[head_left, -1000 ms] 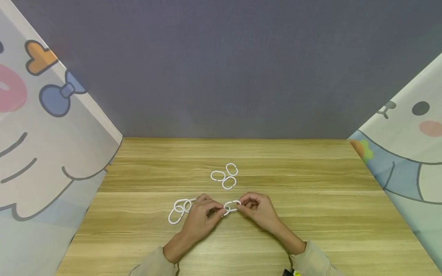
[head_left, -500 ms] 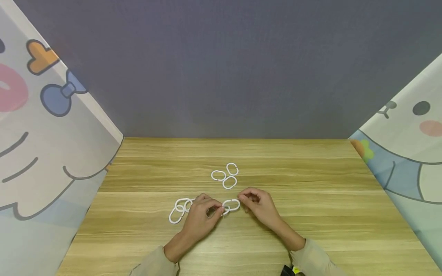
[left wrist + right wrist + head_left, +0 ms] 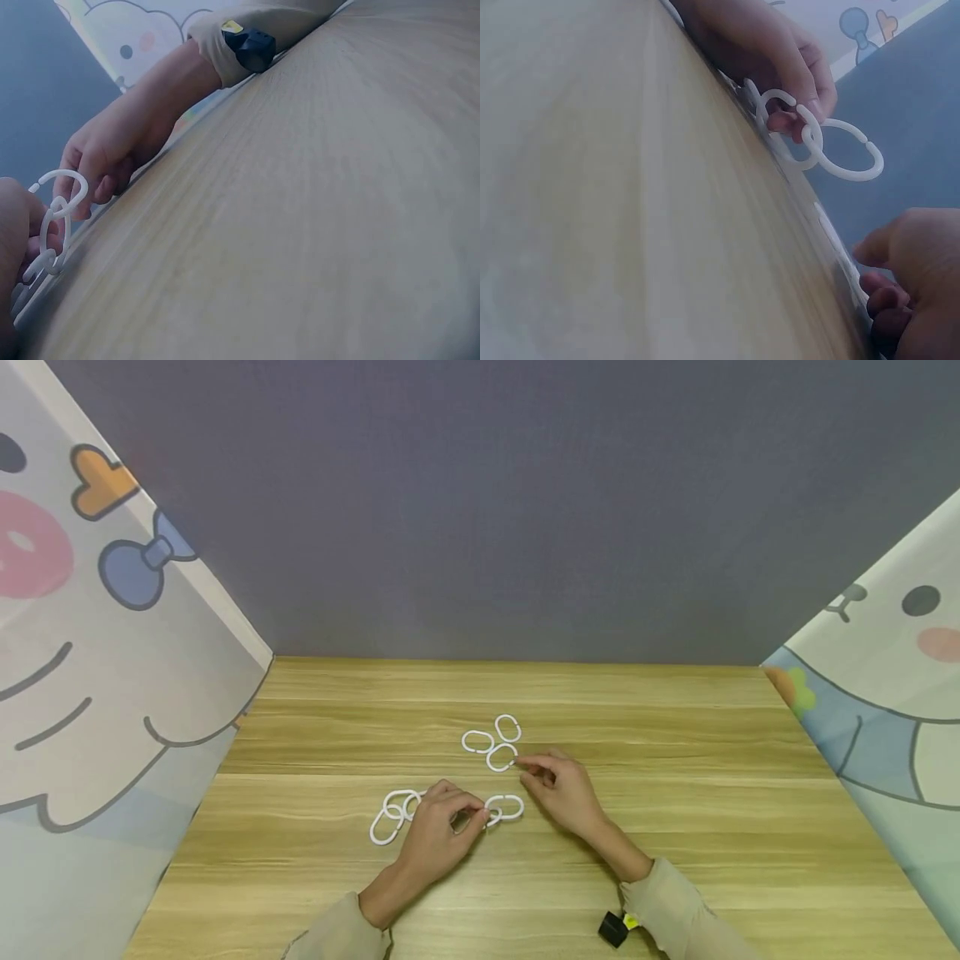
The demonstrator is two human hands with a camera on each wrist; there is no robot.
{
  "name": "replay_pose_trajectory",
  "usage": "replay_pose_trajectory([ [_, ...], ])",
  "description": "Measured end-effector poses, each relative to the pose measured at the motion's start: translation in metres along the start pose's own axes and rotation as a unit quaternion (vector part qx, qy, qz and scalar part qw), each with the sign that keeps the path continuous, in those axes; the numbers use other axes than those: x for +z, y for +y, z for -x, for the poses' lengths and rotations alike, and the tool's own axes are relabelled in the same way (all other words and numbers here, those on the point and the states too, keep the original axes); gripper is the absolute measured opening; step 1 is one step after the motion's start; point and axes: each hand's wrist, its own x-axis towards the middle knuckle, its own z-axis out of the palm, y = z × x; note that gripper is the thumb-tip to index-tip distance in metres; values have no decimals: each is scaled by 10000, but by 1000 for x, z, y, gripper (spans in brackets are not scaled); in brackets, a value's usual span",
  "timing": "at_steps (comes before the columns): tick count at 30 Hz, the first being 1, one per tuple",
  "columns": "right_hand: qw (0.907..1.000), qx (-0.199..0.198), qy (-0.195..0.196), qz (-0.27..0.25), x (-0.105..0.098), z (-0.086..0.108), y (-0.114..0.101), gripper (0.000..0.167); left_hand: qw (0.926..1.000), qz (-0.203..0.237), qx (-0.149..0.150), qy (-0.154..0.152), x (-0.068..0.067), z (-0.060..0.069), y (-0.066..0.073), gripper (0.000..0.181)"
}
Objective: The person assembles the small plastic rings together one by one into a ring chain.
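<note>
My left hand (image 3: pixel 442 825) pinches a white plastic C-shaped link (image 3: pixel 780 154) between thumb and index finger. Hooked to it, an end link (image 3: pixel 512 807) sticks out to the right; in the right wrist view this end link (image 3: pixel 851 171) appears raised off the table. More joined links (image 3: pixel 386 828) of the chain emerge left of the hand, and the part behind the hand is hidden. My right hand (image 3: pixel 566 793) has thumb and index finger apart, its index fingertip beside the nearest loose link (image 3: pixel 489 763); I cannot tell whether they touch.
Two other loose links lie beyond, one link at the left (image 3: pixel 463 743) and another link at the back (image 3: pixel 498 723). All are on a wood-grain table (image 3: pixel 675 777). A grey panel (image 3: pixel 480 527) rises behind, with cartoon-printed panels at both sides. A black wrist camera (image 3: pixel 613 930) sits by the right sleeve.
My right hand has let go of the chain's end link and moved forward to the loose links, its thumb and index finger parting. The left hand keeps its pinch in place.
</note>
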Motion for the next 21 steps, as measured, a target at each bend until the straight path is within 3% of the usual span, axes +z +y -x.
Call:
replay_pose_trajectory([
  [6,9947,-399,0,944,0,0,1,34,10000,19,-38,-50,0,0,0,7],
  [10,9921,-545,53,1131,-2,0,1,29,10000,13,-54,-72,-1,0,0,6],
  [16,9946,-231,185,999,-5,2,2,14,9999,43,-79,-106,-1,2,0,6],
  [21,9937,6,260,1091,-8,4,2,23,9999,46,-62,-89,-2,1,0,6],
])
